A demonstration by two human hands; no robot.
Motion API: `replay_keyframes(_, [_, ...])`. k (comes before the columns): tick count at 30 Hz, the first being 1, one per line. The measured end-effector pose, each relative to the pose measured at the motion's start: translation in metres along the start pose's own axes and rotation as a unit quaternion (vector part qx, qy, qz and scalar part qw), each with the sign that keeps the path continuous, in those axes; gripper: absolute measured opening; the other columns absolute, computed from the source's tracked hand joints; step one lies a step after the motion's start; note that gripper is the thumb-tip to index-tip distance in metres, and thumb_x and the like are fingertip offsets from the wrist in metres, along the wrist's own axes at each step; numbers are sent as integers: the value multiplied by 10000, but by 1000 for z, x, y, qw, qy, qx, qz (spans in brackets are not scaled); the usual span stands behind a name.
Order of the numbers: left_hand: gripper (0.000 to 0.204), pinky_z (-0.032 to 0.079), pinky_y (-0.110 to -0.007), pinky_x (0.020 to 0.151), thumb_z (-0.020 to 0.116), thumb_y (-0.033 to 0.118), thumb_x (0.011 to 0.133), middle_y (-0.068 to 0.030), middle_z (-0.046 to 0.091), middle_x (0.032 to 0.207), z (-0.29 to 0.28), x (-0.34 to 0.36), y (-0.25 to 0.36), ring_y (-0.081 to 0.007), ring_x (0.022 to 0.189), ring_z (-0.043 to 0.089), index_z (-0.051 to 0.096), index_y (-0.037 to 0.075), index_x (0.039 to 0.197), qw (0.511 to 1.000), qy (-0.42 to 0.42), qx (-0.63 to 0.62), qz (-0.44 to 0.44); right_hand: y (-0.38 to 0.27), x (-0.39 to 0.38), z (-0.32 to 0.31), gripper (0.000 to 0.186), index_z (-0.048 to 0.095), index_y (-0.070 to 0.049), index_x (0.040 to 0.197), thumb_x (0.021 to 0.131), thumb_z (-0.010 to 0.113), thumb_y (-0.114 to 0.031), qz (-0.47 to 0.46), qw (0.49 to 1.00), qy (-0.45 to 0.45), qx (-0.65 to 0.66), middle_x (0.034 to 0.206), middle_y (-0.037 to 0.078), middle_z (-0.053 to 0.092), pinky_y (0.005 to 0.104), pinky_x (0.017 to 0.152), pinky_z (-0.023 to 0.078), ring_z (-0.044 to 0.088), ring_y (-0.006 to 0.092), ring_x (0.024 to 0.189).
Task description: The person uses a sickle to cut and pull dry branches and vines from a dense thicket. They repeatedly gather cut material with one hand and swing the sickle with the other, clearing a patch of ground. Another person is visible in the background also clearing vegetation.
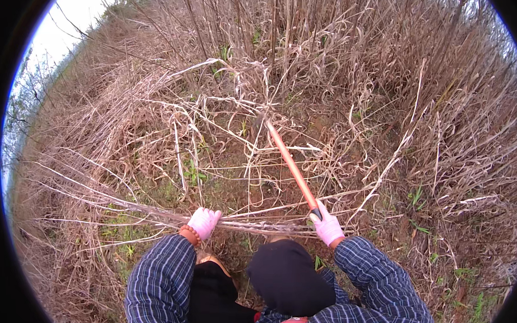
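Observation:
My left hand, in a pink glove, is closed round a bundle of long dry stalks that lies crosswise before my knees and fans out to the left. A pink glove also covers my right hand, wrapped round the black grip of a tool with a long orange handle. The handle slants forward and left, away from me. Its far end meets pale dry grass, where a small dark part shows; the shape of the tool's head is hidden there.
Tall, thin brown stems stand thickly ahead and along the right. Flattened dry grass covers the slope at left. Mossy soil with a green sprout shows between my hands and the stems. My dark-clad knee is close below.

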State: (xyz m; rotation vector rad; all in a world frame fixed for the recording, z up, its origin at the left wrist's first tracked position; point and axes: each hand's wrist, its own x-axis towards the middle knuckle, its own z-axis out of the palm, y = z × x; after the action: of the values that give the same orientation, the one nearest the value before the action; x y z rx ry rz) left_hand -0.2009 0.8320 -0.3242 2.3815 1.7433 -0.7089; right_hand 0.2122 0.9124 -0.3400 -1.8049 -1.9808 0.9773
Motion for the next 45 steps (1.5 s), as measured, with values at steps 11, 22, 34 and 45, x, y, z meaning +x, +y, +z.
replay_keyframes(11, [135,427,-373,850,592,195,870,-76,716,837,9,14,6,-244,838,708,621,118,977,995,-92,-45,2,-127,247,8,614,322,-230,1508,961,545,-399,-37,992,116,-44,958,243,678,522,754,511,671,422,830])
replay_keyframes(22, [108,442,-380,821,606,169,860,-80,717,844,9,5,8,-253,846,705,628,120,953,992,-94,-87,-2,-43,246,53,568,352,-260,1471,952,541,-391,1,992,-2,-124,972,237,673,520,779,505,659,434,895])
replay_keyframes(34, [151,474,-399,797,587,167,871,-94,714,841,-17,-17,5,-275,842,703,621,108,1006,999,-37,-39,1,68,-29,19,607,332,-266,1493,950,581,-373,78,989,-12,-123,902,256,673,526,750,510,655,462,845])
replay_keyframes(45, [134,468,-379,808,569,157,883,-81,712,853,-15,-17,5,-251,841,706,613,101,997,999,-29,-27,-1,44,-26,11,584,381,-283,1469,942,623,-346,25,999,31,2,873,259,656,497,703,499,646,453,823])
